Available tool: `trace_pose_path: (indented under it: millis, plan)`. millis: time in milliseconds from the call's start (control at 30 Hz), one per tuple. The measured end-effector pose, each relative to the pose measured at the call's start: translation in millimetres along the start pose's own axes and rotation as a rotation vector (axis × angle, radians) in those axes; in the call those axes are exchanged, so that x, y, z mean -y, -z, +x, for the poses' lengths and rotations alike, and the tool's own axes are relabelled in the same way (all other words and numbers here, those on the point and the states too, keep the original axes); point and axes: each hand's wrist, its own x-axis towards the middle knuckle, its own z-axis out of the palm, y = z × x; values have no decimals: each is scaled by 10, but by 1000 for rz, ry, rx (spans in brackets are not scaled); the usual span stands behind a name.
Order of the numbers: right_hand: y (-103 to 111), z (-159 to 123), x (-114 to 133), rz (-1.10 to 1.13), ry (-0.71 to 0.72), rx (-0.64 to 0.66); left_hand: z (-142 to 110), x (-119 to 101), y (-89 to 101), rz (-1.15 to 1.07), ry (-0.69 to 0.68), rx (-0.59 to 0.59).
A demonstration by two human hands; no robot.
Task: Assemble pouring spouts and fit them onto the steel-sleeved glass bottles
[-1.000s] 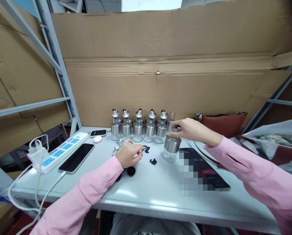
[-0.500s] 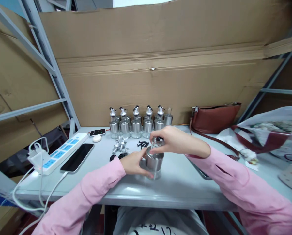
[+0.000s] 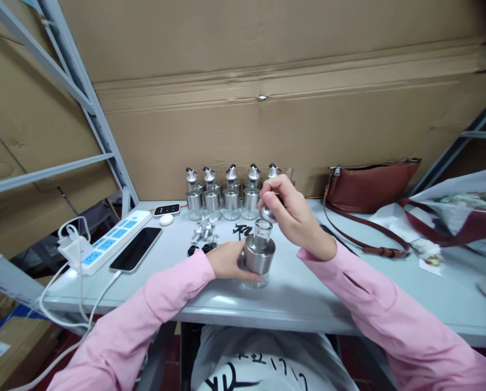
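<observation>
At the far left of the grey desk (image 3: 308,296), a white charger (image 3: 76,248) with cables sits plugged into a white power strip (image 3: 115,243) with blue sockets. Beside that lies a dark-screened smartphone (image 3: 136,250), a white cable running up to its near end. Next come a small digital display unit (image 3: 167,209) and a round white disc (image 3: 166,220), then a heap of silver spouts (image 3: 204,231) with black round caps (image 3: 207,248) just in front. Behind them a row of pourer-topped bottles (image 3: 231,202) stands along the cardboard. The left hand (image 3: 228,259) has its grip curved round the side of an upright glass bottle (image 3: 260,256) with a steel sleeve, near the desk's front edge; small black levers (image 3: 243,230) lie behind it. Above the bottle's open neck, the right hand (image 3: 290,214) has its grip closed, fingertips pinching a silver pourer top (image 3: 269,215); whether this touches the rim I cannot tell. Further right are a dark flat device (image 3: 335,234), partly covered by the forearm, a brown handbag (image 3: 373,187) and a plastic bag (image 3: 465,203) with dark red handles.
</observation>
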Motion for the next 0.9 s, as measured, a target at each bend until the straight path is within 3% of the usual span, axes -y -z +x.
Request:
trace_pose_path:
  millis: [167,233,400,633,900]
  plan:
    - [-123,-27,-83,166,-21,-210,-5,-26,22,-15,-13,16]
    - [-150,-42,-92,171,-29,-238,-6,-33,28,-3,0,21]
    - [-160,-71,-79,113,-25,-165,-5,-41,31,5,25,26]
    - [-167,-47,-106,297,-61,-59,-9,-31,23,9,34,23]
    - [-118,-5,-77,124,47,61,0,-1,5,36,30,14]
